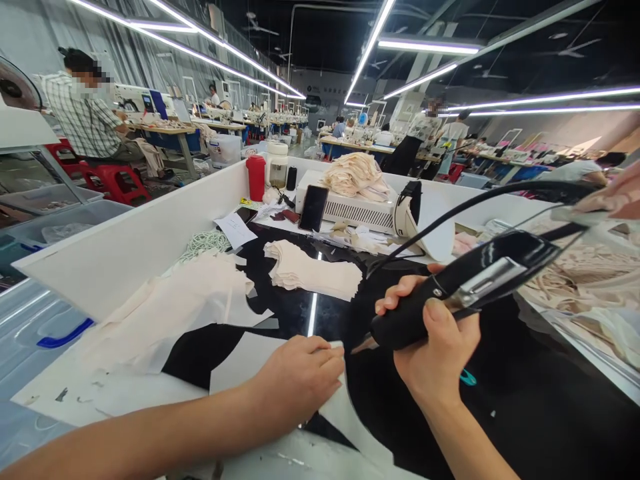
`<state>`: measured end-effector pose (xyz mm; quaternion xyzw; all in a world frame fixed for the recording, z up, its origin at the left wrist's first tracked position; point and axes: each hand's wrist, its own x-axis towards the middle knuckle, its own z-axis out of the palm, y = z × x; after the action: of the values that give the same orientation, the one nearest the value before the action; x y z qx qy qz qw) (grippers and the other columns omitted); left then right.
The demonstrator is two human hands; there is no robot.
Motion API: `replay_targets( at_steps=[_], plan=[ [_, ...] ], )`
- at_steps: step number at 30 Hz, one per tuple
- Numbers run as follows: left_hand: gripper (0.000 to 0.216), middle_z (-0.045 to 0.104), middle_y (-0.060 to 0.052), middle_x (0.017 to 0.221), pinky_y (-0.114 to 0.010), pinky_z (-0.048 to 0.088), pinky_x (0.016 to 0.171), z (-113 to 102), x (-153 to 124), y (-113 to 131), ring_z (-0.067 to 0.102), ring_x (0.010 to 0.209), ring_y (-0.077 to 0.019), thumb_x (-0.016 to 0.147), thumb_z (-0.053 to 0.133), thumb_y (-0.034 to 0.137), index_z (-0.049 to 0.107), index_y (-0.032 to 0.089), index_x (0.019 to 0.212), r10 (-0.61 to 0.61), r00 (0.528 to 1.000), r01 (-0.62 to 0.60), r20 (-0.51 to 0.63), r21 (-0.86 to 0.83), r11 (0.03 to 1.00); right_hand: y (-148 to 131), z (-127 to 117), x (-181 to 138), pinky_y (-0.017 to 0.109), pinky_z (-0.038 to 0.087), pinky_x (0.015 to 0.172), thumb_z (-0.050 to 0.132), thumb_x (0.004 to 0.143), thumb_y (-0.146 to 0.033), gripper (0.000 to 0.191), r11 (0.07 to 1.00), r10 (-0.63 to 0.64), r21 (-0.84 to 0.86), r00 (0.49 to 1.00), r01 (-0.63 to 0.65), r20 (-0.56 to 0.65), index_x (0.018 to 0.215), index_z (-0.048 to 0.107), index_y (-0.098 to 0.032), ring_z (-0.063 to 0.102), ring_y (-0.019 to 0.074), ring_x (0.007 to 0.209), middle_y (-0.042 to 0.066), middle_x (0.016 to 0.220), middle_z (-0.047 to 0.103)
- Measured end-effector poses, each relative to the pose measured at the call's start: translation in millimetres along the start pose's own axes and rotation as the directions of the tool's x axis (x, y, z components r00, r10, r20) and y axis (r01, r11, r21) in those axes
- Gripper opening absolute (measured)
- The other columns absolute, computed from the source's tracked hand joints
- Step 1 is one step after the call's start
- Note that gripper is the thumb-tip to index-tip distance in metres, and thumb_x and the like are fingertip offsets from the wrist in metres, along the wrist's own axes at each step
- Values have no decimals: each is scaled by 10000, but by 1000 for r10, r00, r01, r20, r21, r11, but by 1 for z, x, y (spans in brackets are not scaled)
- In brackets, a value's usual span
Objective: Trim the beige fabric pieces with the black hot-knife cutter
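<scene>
My right hand (434,340) is closed around a black corded hand tool (465,283), whose metal tip (364,344) points left and down at a white fabric piece (260,363) on the glossy black table (525,400). My left hand (299,377) rests on that fabric just left of the tip, fingers curled and pressing it down. The tool's black cable (480,200) arcs up and away to the right.
A stack of cream fabric pieces (313,270) lies behind the hands, and larger pale sheets (185,307) lie to the left. A white box (360,210) carrying folded cloth, a phone (313,208) and a red cup (255,177) stand at the back. Another person's hand (617,193) shows at far right. Other workers sit at distant tables.
</scene>
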<state>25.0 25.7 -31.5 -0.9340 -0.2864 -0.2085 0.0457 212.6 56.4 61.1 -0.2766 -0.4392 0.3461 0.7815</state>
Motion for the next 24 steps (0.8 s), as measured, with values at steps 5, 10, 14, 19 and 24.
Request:
replay_targets(
  at_steps=[5, 10, 14, 19, 24],
  plan=[
    [115, 833, -94, 1356, -388, 655, 1089, -15, 2, -28, 784, 1262, -255, 1178, 629, 205, 709, 155, 1244, -70, 996, 71, 59, -16, 997, -6, -14, 0, 302, 627, 540, 970, 821, -434, 472, 999, -5, -52, 1000, 5, -8, 1179, 707, -274, 686, 164, 623, -36, 836, 727],
    [211, 773, -124, 1517, -392, 561, 1260, -38, 1, -33, 746, 1387, -240, 1222, 547, 224, 731, 149, 1293, -51, 999, 51, 5, 66, 996, -13, -21, -6, 305, 648, 551, 992, 799, -432, 484, 997, 0, -72, 1000, -2, -30, 1166, 721, -270, 699, 167, 623, -36, 822, 740],
    [244, 794, -125, 1452, -373, 570, 1248, -51, -6, -20, 745, 1368, -226, 1235, 504, 200, 727, 137, 1312, 1, 998, 0, -56, 25, 1000, -21, -23, -11, 293, 647, 547, 997, 791, -452, 485, 997, -24, -68, 999, 23, -24, 1155, 730, -275, 694, 160, 603, -42, 807, 739],
    [189, 815, -121, 1279, -360, 618, 1162, -47, -12, 0, 769, 1233, -227, 1210, 561, 164, 728, 125, 1289, 89, 990, -100, -113, -100, 990, -24, -23, -17, 306, 649, 553, 982, 820, -486, 489, 997, -34, -72, 999, 33, -2, 1179, 715, -287, 699, 164, 600, -46, 816, 727],
    [215, 791, -92, 1237, -382, 626, 1120, -33, -6, 10, 750, 1177, -249, 1141, 751, 250, 715, 126, 1313, 163, 983, -172, -86, -113, 979, -26, -22, -21, 314, 645, 555, 984, 821, -468, 480, 998, -3, -60, 1000, 2, -5, 1179, 717, -293, 697, 166, 599, -47, 824, 732]
  ],
)
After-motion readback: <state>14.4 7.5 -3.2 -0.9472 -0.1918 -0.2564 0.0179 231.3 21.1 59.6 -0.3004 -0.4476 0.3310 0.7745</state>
